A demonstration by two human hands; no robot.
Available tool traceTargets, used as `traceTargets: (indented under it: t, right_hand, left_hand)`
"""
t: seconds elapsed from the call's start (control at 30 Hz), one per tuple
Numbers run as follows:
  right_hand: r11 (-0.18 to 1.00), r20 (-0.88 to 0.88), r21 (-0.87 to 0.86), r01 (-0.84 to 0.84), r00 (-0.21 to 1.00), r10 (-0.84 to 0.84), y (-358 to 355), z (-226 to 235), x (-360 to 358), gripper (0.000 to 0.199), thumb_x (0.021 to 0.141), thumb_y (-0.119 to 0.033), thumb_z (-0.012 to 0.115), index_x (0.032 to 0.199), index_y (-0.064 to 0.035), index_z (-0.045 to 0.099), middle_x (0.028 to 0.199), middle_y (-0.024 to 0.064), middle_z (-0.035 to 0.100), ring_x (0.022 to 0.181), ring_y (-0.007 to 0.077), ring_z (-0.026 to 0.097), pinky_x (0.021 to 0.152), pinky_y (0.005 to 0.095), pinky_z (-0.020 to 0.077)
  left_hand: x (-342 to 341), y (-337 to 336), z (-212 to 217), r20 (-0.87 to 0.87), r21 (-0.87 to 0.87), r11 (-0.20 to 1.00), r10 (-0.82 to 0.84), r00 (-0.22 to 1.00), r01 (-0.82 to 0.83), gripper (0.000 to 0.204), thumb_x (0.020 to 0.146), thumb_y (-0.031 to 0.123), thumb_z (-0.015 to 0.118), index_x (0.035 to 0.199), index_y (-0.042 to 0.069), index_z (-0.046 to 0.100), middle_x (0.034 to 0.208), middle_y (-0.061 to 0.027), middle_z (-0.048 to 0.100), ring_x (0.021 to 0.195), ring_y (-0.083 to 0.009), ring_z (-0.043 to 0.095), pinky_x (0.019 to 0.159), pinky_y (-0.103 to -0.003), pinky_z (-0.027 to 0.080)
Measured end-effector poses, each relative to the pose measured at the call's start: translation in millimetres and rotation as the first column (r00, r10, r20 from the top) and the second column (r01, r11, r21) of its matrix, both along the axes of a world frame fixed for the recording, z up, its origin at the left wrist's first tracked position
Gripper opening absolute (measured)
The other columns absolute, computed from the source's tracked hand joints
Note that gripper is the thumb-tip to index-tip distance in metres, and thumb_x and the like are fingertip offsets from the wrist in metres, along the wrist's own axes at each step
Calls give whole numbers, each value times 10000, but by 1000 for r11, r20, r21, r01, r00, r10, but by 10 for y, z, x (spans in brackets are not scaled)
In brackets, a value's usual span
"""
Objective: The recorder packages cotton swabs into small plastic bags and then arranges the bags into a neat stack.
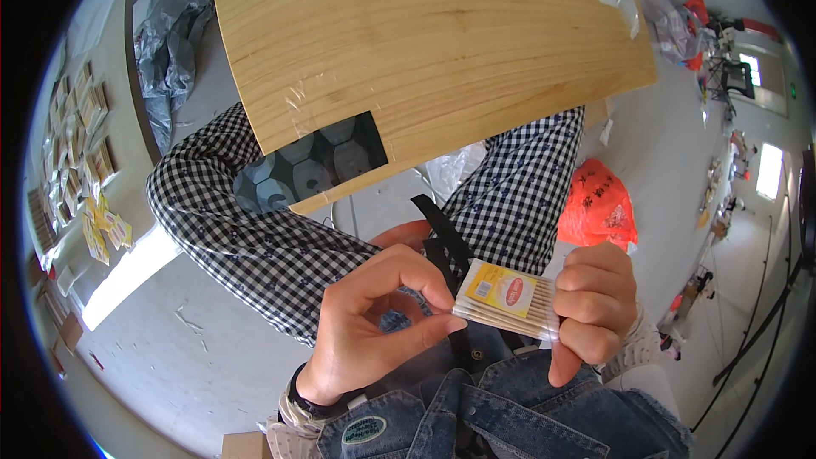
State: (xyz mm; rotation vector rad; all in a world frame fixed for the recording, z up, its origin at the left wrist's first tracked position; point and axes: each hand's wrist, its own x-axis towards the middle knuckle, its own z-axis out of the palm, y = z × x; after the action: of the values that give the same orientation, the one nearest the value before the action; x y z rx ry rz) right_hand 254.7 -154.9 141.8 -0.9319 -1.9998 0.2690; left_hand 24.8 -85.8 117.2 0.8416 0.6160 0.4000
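Note:
A clear flat pack of wooden-stick cotton swabs [501, 308] with a yellow and white label is held up in front of my denim garment, above my lap. My left hand [365, 319] pinches its left end between thumb and index finger. At the other end, my right hand [599, 302] closes around the pack, fingers curled and thumb pointing down. The sticks lie side by side inside the wrapper, and the right fingers cover their right ends.
A wooden table [433, 42] stands ahead over my knees, with a dark patterned pad [340, 157] at its near left corner. Similar packs [81, 127] and yellow labels [106, 228] cover a side table at left. A red plastic bag [597, 204] rests on the right.

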Motion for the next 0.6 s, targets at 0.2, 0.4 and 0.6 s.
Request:
traceTargets:
  t: [0.2,0.4,0.6]
  right_hand:
    - [999,-79,-38,-12,997,9,-6,-60,18,478,888,-482,625,748,-60,450,591,22,433,428,137,403,354,256,312]
    - [953,-238,-302,-3,969,-72,-52,-74,102,457,882,-454,630,802,-31,478,598,43,485,430,192,469,360,310,347]
    - [906,-292,-409,112,924,-246,38,-148,48,480,797,-457,717,766,-22,514,593,50,500,449,188,493,389,304,326]
  left_hand:
    - [21,-20,-34,44,-33,999,38,998,-37,205,762,-92,735,915,3,638,945,-38,604,893,-111,589,660,-197,510]
    - [159,-46,15,7,59,982,181,983,-182,325,706,-24,811,977,22,638,976,-60,614,900,-140,585,668,-233,506]
    - [318,88,-71,-91,534,845,100,991,-36,417,667,32,837,1048,5,671,1010,-96,674,917,-218,636,788,-320,491]
